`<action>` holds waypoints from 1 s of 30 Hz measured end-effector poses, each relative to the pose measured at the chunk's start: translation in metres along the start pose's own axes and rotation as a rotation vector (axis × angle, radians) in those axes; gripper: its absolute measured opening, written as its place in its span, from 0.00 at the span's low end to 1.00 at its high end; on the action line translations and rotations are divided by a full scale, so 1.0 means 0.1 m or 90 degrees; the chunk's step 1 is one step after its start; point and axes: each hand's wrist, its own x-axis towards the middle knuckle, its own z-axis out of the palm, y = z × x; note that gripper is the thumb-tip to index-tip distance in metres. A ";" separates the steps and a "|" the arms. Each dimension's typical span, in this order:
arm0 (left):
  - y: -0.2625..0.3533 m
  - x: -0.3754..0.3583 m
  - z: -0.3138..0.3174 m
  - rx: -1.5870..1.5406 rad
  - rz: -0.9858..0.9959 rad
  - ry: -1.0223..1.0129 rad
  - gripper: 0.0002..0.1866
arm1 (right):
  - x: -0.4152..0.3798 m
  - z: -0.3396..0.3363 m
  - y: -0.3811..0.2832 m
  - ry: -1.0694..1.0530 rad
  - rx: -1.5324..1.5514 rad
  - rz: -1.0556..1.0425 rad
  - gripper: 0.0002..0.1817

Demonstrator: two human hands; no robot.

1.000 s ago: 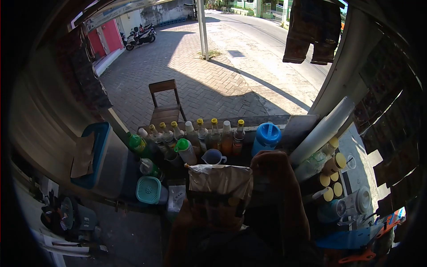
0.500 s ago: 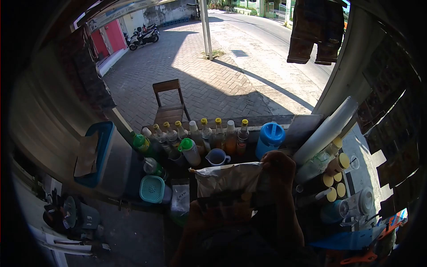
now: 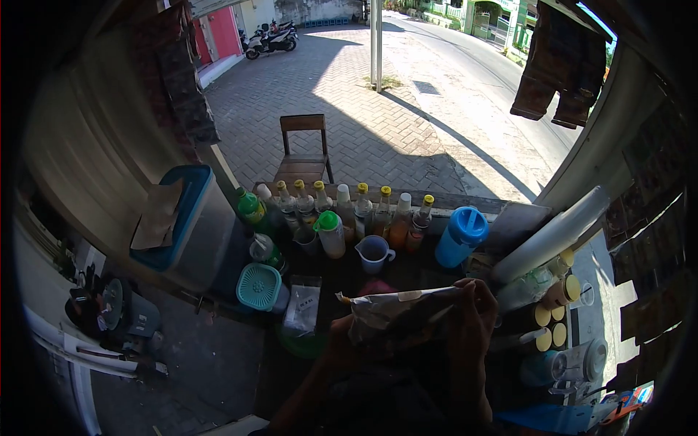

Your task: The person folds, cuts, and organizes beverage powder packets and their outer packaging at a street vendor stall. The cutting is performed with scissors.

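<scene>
A whitish, crinkled plastic packet is stretched between my two hands, low in the middle of the view. My left hand grips its left end, with the fingers in deep shadow. At the upper right corner, my right hand pinches the packet's edge. The packet's lower part is dark and hard to make out. Just beyond it stands a small measuring jug, with something pink in front. A clear plastic bag with a printed label lies left of my left hand.
Several bottles with yellow or white caps line the counter's far edge. A green-capped bottle, a blue jug and a turquoise basket stand nearer. Yellow-lidded jars are at right, a large lidded box at left.
The packet has tilted, so its top edge shows more and its front face less. Both hands sit slightly lower and further right in view, and the camera has turned left.
</scene>
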 end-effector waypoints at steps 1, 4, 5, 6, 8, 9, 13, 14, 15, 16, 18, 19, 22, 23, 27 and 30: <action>-0.12 -0.04 0.01 -0.082 -0.024 -0.028 0.33 | -0.01 0.05 -0.02 -0.001 0.048 -0.009 0.13; -0.09 0.05 -0.07 -0.329 -0.035 -0.102 0.40 | -0.04 0.10 -0.12 -0.014 0.010 -0.058 0.15; -0.02 0.13 -0.14 -0.414 -0.026 -0.123 0.42 | -0.05 0.11 -0.16 -0.027 -0.077 -0.096 0.17; 0.06 0.20 -0.20 -0.498 -0.021 -0.145 0.43 | -0.05 0.11 -0.20 -0.030 -0.080 -0.097 0.17; 0.26 0.37 -0.44 -0.202 0.103 -0.026 0.40 | -0.02 0.10 -0.30 -0.044 -0.209 -0.199 0.16; 0.44 0.43 -0.52 -0.208 0.107 -0.025 0.40 | -0.01 0.08 -0.36 -0.044 -0.215 -0.203 0.16; 0.80 0.71 -0.62 0.144 0.174 -0.086 0.25 | 0.08 0.02 -0.42 0.031 -0.340 -0.295 0.14; 0.80 0.79 -0.61 0.354 0.259 -0.119 0.21 | 0.11 0.03 -0.45 0.059 -0.360 -0.352 0.14; 0.73 0.85 -0.60 0.288 0.292 -0.163 0.14 | 0.14 0.03 -0.48 0.090 -0.381 -0.408 0.13; 0.72 0.87 -0.59 0.286 0.298 -0.164 0.14 | 0.14 0.04 -0.54 0.090 -0.313 -0.330 0.14; 0.75 0.92 -0.58 0.297 0.308 -0.175 0.14 | 0.14 0.01 -0.58 0.102 -0.244 -0.259 0.14; 0.75 0.94 -0.58 0.295 0.316 -0.181 0.14 | 0.17 -0.01 -0.54 0.113 -0.208 -0.259 0.15; 0.75 0.89 -0.49 0.146 0.233 -0.197 0.08 | 0.20 -0.09 -0.46 0.137 -0.150 -0.190 0.15; 0.76 0.87 -0.45 0.116 0.194 -0.182 0.06 | 0.21 -0.11 -0.43 0.143 -0.124 -0.120 0.15; 0.77 0.81 -0.36 0.079 0.179 -0.161 0.03 | 0.27 -0.08 -0.25 0.167 -0.014 -0.104 0.14; 0.74 0.76 -0.31 0.103 0.246 -0.145 0.02 | 0.26 -0.08 -0.28 0.173 0.037 -0.088 0.14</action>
